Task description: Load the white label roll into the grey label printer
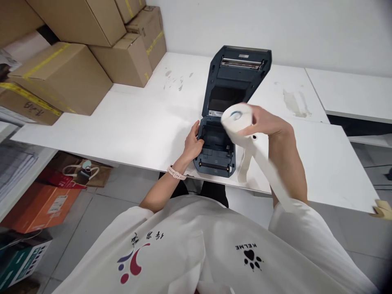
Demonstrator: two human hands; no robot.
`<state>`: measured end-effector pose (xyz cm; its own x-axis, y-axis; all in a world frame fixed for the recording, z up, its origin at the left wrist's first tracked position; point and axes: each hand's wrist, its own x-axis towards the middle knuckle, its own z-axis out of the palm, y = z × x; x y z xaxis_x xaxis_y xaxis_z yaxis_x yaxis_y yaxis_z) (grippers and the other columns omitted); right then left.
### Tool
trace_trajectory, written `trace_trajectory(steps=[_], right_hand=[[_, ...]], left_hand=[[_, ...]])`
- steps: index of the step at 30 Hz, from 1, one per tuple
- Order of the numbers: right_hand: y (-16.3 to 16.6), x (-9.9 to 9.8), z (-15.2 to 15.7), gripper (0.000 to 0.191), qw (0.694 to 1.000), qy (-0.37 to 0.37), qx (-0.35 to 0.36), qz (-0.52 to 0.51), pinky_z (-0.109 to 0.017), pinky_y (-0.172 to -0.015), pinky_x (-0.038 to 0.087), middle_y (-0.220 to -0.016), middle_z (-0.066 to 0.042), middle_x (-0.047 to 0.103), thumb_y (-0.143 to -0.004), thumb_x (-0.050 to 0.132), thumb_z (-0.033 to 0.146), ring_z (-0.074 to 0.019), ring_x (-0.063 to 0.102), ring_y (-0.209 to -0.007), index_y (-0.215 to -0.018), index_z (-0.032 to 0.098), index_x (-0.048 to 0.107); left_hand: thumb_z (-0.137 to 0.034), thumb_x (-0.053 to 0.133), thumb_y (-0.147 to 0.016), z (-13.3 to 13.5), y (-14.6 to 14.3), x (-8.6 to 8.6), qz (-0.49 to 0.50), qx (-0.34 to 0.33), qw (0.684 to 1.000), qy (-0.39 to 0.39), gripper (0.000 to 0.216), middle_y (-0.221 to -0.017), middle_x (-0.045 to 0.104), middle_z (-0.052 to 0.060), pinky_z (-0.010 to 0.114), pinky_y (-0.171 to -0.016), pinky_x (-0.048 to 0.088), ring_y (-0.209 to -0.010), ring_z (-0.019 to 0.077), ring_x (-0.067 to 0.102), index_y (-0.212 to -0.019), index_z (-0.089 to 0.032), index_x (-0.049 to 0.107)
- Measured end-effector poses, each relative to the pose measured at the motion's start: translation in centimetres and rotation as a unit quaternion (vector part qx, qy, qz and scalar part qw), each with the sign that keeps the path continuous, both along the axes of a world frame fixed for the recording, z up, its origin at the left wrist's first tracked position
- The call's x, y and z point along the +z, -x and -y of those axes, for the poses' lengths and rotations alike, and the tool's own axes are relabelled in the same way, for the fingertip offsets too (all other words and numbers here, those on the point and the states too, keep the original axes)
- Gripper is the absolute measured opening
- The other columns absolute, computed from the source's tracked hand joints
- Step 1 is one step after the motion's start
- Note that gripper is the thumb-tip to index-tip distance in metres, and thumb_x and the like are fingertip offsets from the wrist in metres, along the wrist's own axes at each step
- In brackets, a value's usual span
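Note:
A dark blue label printer (228, 87) stands on the white table (134, 126) with its lid swung up and its paper bay bare. My left hand (192, 143) grips the left side of the printer's base, fingers curled over its edge. My right hand (265, 120) holds a white paper roll (237, 118) just above the right side of the open bay. A loose strip of paper (263, 161) trails from the roll down along my right forearm, and a shorter strip hangs by the printer's right side.
Several cardboard boxes (65, 75) are stacked at the table's back left. A second white table (349, 92) adjoins on the right. On the floor to the left lie an orange box (39, 206), a bag and shelving with papers.

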<state>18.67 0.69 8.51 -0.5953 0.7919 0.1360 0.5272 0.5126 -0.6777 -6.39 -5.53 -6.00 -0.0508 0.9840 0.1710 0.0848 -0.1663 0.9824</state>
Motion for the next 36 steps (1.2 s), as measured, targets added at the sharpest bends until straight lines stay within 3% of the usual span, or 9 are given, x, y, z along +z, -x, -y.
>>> trace_trajectory(steps=[2, 4, 11, 14, 16, 21, 26, 30, 36], right_hand=[[2.5, 1.0, 0.7, 0.069, 0.991, 0.005, 0.058, 0.12, -0.043, -0.086, 0.057, -0.116, -0.006, 0.076, -0.06, 0.083, 0.058, -0.0323, 0.071, -0.103, -0.118, 0.024, 0.07], [4.7, 1.2, 1.2, 0.063, 0.975, -0.028, 0.065, 0.211, -0.043, -0.089, 0.054, -0.119, -0.007, 0.074, -0.065, 0.082, 0.05, -0.0335, 0.069, -0.107, -0.121, 0.025, 0.067], [8.4, -1.9, 1.0, 0.057, 0.924, -0.019, 0.061, 0.377, -0.044, -0.084, 0.053, -0.121, -0.014, 0.071, -0.074, 0.075, 0.047, -0.0363, 0.069, -0.105, -0.122, 0.019, 0.062], [8.1, -2.8, 1.3, 0.059, 0.93, -0.013, 0.058, 0.362, -0.05, -0.091, 0.054, -0.129, -0.018, 0.069, -0.082, 0.07, 0.047, -0.0397, 0.067, -0.113, -0.131, 0.015, 0.06], [7.3, -2.9, 2.7, 0.059, 0.947, -0.052, 0.048, 0.312, -0.053, -0.1, 0.053, -0.139, -0.019, 0.064, -0.09, 0.065, 0.042, -0.0406, 0.062, -0.125, -0.141, 0.015, 0.055], [5.2, -3.4, 10.0, 0.048, 0.973, -0.155, 0.031, 0.167, -0.055, -0.111, 0.05, -0.148, -0.015, 0.061, -0.104, 0.05, 0.037, -0.0348, 0.055, -0.139, -0.147, 0.017, 0.055], [5.8, -7.0, 16.1, 0.053, 0.968, -0.186, -0.008, 0.167, -0.056, -0.121, 0.043, -0.16, -0.013, 0.051, -0.106, 0.046, 0.042, -0.0326, 0.045, -0.15, -0.154, 0.02, 0.049], [6.9, -8.8, 17.4, 0.055, 0.959, -0.215, -0.058, 0.173, -0.054, -0.124, 0.041, -0.163, -0.01, 0.046, -0.107, 0.045, 0.039, -0.0309, 0.042, -0.153, -0.159, 0.022, 0.04], [7.0, -8.7, 17.3, 0.059, 0.963, -0.205, -0.06, 0.164, -0.054, -0.124, 0.04, -0.164, -0.009, 0.046, -0.107, 0.047, 0.039, -0.0309, 0.041, -0.154, -0.162, 0.024, 0.035]], left_hand=[[-0.018, 0.063, -0.083, 0.0, -0.1, 0.2, 0.014, -0.016, 1.0, 0.022, 0.08, -0.161, 0.05, 0.003, 0.055, -0.122, 0.042, -0.152, 0.0309, 0.044, -0.156, -0.038, 0.038], [-0.015, 0.062, -0.082, 0.1, -0.2, 0.7, 0.022, -0.02, 0.998, 0.046, 0.083, -0.164, 0.046, 0.006, 0.057, -0.124, 0.038, -0.154, 0.032, 0.04, -0.158, -0.035, 0.034], [-0.005, 0.056, -0.074, 0.8, -0.7, 2.6, 0.011, 0.002, 0.995, 0.1, 0.093, -0.165, 0.044, 0.012, 0.054, -0.128, 0.031, -0.155, 0.0309, 0.038, -0.161, -0.025, 0.03], [-0.005, 0.055, -0.073, 1.0, -0.6, 2.9, 0.02, 0.0, 0.994, 0.105, 0.094, -0.165, 0.043, 0.01, 0.052, -0.127, 0.032, -0.156, 0.0294, 0.037, -0.161, -0.027, 0.03], [-0.004, 0.055, -0.073, 1.0, -0.6, 2.8, 0.032, -0.004, 0.994, 0.108, 0.093, -0.166, 0.043, 0.008, 0.05, -0.127, 0.034, -0.157, 0.0288, 0.036, -0.16, -0.029, 0.032], [-0.005, 0.055, -0.073, 1.0, -0.5, 2.5, 0.043, -0.004, 0.995, 0.092, 0.091, -0.164, 0.045, 0.007, 0.05, -0.128, 0.031, -0.156, 0.0277, 0.037, -0.158, -0.031, 0.035], [-0.005, 0.054, -0.071, 0.9, -0.7, 2.6, 0.038, 0.008, 0.996, 0.084, 0.088, -0.163, 0.047, 0.008, 0.046, -0.128, 0.034, -0.154, 0.0267, 0.041, -0.156, -0.025, 0.04], [-0.005, 0.053, -0.071, 1.0, -0.9, 2.9, 0.042, 0.01, 0.996, 0.077, 0.085, -0.164, 0.045, 0.009, 0.043, -0.127, 0.035, -0.153, 0.0255, 0.042, -0.153, -0.023, 0.042], [-0.008, 0.054, -0.072, 1.0, -0.9, 2.9, 0.042, 0.005, 0.997, 0.072, 0.082, -0.163, 0.046, 0.007, 0.044, -0.127, 0.035, -0.152, 0.0262, 0.043, -0.151, -0.025, 0.044]])
